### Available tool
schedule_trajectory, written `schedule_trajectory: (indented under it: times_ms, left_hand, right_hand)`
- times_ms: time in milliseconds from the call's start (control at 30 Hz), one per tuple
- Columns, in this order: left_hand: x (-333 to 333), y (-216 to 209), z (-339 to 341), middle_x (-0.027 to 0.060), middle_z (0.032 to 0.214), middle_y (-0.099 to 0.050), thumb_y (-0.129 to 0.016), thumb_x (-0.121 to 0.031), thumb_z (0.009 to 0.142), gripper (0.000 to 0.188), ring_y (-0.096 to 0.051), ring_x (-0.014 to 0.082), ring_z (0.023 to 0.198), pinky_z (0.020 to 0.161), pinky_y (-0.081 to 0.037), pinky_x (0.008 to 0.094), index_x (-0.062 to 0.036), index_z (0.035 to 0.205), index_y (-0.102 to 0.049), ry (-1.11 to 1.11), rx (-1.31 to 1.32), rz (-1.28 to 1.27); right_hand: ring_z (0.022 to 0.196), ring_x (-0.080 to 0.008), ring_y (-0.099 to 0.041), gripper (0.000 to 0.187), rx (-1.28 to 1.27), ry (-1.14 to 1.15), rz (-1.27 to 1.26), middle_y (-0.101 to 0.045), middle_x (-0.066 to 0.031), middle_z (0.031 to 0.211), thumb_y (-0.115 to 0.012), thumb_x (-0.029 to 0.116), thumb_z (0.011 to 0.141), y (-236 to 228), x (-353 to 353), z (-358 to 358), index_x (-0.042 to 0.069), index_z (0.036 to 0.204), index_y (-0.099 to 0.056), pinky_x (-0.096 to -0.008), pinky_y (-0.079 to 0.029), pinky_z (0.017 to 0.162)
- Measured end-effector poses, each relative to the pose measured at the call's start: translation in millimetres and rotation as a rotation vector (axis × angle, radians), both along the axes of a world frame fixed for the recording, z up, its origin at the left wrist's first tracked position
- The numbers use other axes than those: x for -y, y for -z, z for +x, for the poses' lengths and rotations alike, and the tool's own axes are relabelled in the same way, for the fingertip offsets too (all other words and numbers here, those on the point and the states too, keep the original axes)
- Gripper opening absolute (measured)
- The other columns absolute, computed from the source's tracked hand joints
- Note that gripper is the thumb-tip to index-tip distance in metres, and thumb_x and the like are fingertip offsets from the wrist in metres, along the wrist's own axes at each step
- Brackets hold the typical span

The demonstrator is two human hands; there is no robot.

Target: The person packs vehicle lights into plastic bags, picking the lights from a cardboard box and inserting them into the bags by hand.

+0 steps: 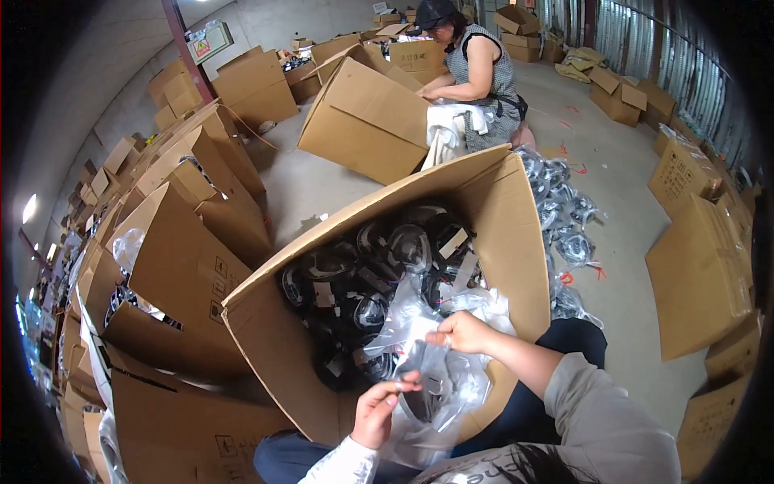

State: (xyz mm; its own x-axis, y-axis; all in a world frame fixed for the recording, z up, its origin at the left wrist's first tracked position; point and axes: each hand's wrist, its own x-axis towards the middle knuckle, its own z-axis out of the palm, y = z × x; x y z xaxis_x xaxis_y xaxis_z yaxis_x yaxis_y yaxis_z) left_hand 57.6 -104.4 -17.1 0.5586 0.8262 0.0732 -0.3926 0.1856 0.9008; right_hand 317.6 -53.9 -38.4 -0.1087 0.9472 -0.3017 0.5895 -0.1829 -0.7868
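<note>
A large open cardboard box (pixel 528 226) stands tilted between my knees, full of dark, rounded items (pixel 407 246) with pale tags, some in clear plastic; their kind I cannot make out. My right hand (pixel 463 332) pinches the upper part of a clear plastic bag (pixel 439 379) over the box's near side. Just below, my left hand (pixel 379 411) has its fingers closed at the left edge of that bag. Something grey shows through the plastic, too blurred to name. More loose clear plastic (pixel 492 306) lies against the box's right inner wall.
Several bagged items (pixel 564 210) lie in a row on the floor to the right. Beyond my box, a person (pixel 480 73) reaches into another tilted carton (pixel 367 117). Open cartons (pixel 181 282) crowd the left side; more cartons (pixel 697 274) line the right wall.
</note>
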Motion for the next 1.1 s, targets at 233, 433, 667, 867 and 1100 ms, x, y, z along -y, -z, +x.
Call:
schedule_trajectory:
  times_ms: [233, 433, 667, 867, 1100]
  left_hand:
    - [-4, -9, 11, 0.0174, 0.134, -0.053, -0.050, 0.001, 0.090, 0.035, -0.064, 0.0280, 0.101, 0.092, -0.048, 0.0346, 0.0021, 0.124, -0.058, -0.140, -0.342, 0.133]
    - [-4, -11, 20, 0.0033, 0.101, -0.068, -0.075, -0.014, 0.067, 0.031, -0.054, 0.0231, 0.079, 0.073, -0.043, 0.0354, -0.0089, 0.096, -0.069, -0.232, -1.021, 1.197]
    - [-5, -7, 22, 0.0052, 0.095, -0.068, -0.069, -0.012, 0.076, 0.011, -0.054, 0.0264, 0.080, 0.075, -0.044, 0.0370, -0.0070, 0.085, -0.068, -0.284, -0.918, 1.014]
    - [31, -36, 38, 0.0053, 0.064, -0.054, -0.067, -0.024, 0.082, 0.029, -0.051, 0.0248, 0.062, 0.055, -0.044, 0.0358, -0.0077, 0.061, -0.057, 0.345, -0.559, 1.236]
    - [30, -24, 29, 0.0048, 0.066, -0.057, -0.065, -0.029, 0.085, 0.035, -0.055, 0.0215, 0.066, 0.057, -0.047, 0.0340, -0.0074, 0.058, -0.057, 0.434, -0.613, 1.241]
  right_hand:
    - [0.087, -0.0094, -0.060, 0.031, -0.803, -0.339, -0.110, -0.067, -0.0028, 0.092, -0.077, 0.026, 0.080, 14, 21, -22, -0.001, 0.093, -0.067, -0.0287, -0.048, 0.082]
    - [0.093, -0.0126, -0.057, 0.036, -0.391, -0.536, -0.113, -0.064, -0.0034, 0.095, -0.080, 0.026, 0.077, -3, 27, -37, 0.002, 0.096, -0.062, -0.0282, -0.045, 0.084]
    - [0.080, -0.0127, -0.061, 0.020, -0.248, -0.412, -0.112, -0.068, -0.0041, 0.082, -0.069, 0.013, 0.081, 3, 29, -35, 0.002, 0.097, -0.067, -0.0306, -0.049, 0.076]
    - [0.086, -0.0287, -0.066, 0.028, 0.340, 0.044, 0.167, -0.069, -0.0098, 0.089, -0.063, 0.020, 0.071, -4, 4, -7, 0.019, 0.098, -0.068, -0.0396, -0.052, 0.075]
    - [0.084, -0.0233, -0.066, 0.025, 0.397, -0.117, 0.433, -0.068, -0.0063, 0.089, -0.067, 0.026, 0.070, 6, 5, -21, 0.017, 0.092, -0.070, -0.0375, -0.052, 0.070]
